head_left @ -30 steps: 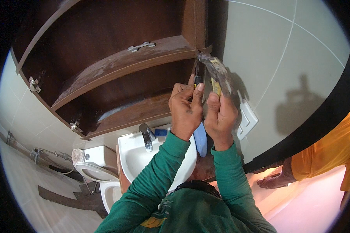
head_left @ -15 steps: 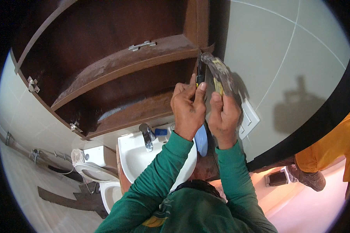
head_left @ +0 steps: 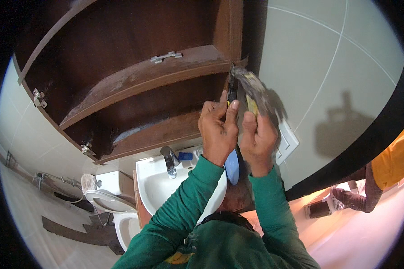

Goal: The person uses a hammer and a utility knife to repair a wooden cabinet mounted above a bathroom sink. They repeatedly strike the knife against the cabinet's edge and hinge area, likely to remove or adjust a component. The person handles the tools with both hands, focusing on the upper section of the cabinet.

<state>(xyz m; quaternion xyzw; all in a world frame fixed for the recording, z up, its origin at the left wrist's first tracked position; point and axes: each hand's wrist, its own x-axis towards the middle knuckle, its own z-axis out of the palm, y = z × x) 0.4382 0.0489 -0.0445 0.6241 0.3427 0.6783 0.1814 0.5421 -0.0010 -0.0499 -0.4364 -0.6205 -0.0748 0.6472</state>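
My left hand pinches a slim black tool with a bit of yellow, held upright against the right edge of the brown wooden cabinet. Its kind does not show clearly. My right hand is closed round the yellow handle of a hammer. The hammer's worn head is smeared by motion and lies close to the top of the black tool; I cannot tell whether they touch. Both hands are raised in front of the cabinet's lower right corner.
Below the cabinet is a white washbasin with a chrome faucet and a blue sponge. A white switch plate is on the tiled wall. A toilet stands left; a person in orange is at right.
The hammer and the black tool sit slightly lower in view, still close together. Both hands keep their grips. The person in orange at the right has shifted position.
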